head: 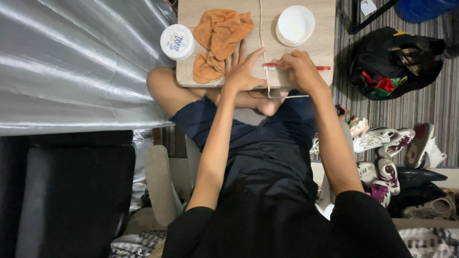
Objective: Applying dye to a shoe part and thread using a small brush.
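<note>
A pale lace [262, 33] runs down the middle of a light wooden board [325, 28] resting over my lap. My left hand [245, 68] lies flat on the board with fingers spread, its thumb pressing beside the lace. My right hand [300, 67] grips a red toothbrush [321, 68] held crosswise, its bristled head against the lace just right of my left thumb. The lace's end hangs off the board's near edge.
An orange cloth [220, 36] lies crumpled on the board's left part. A round white tub with a printed lid [177, 41] sits at the left edge, a white bowl [295, 25] at the back right. Several shoes [387, 143] and a black bag [394, 59] lie on the striped floor at right.
</note>
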